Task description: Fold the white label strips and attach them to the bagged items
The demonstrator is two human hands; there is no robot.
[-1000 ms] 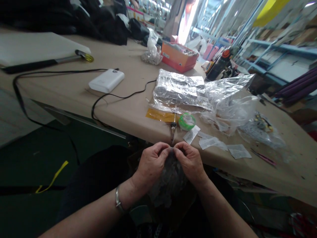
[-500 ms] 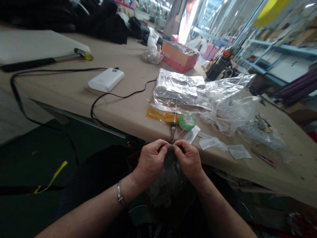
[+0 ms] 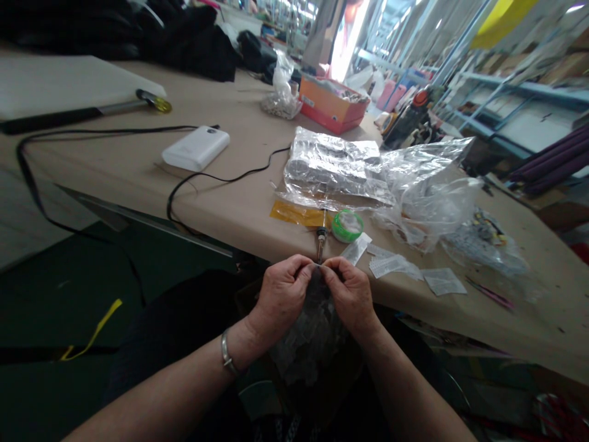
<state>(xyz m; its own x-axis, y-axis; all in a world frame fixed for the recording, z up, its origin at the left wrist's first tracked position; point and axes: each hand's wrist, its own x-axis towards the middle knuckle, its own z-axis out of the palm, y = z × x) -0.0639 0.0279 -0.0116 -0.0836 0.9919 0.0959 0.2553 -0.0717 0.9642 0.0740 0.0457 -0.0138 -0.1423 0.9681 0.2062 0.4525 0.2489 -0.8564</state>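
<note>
My left hand (image 3: 286, 291) and my right hand (image 3: 350, 294) meet at the table's front edge, thumbs and forefingers pinched together. What they pinch is too small to make out. Just beyond the fingertips points the metal tip of a pen-like tool (image 3: 321, 242), resembling a soldering iron, its body partly under a clear plastic bag. Beside the tool lies a round green tub (image 3: 347, 226) with whitish content. Several small translucent sheets (image 3: 389, 265) lie right of it. Below my hands, crumpled translucent scraps (image 3: 308, 337) lie in shadow.
Shiny clear plastic bags (image 3: 335, 166) cover the table's middle. An amber strip (image 3: 294, 213) sticks out beneath them. A white power bank (image 3: 196, 148) and black cable (image 3: 230, 179) lie left. Pink-handled tweezers (image 3: 490, 293) rest right. Behind stand an orange box (image 3: 334, 107) and a hammer (image 3: 101, 112).
Both hands stay pinched together at the same spot, with only a very slight shift of the fingers. The view has moved a little; the things on the table have not.
</note>
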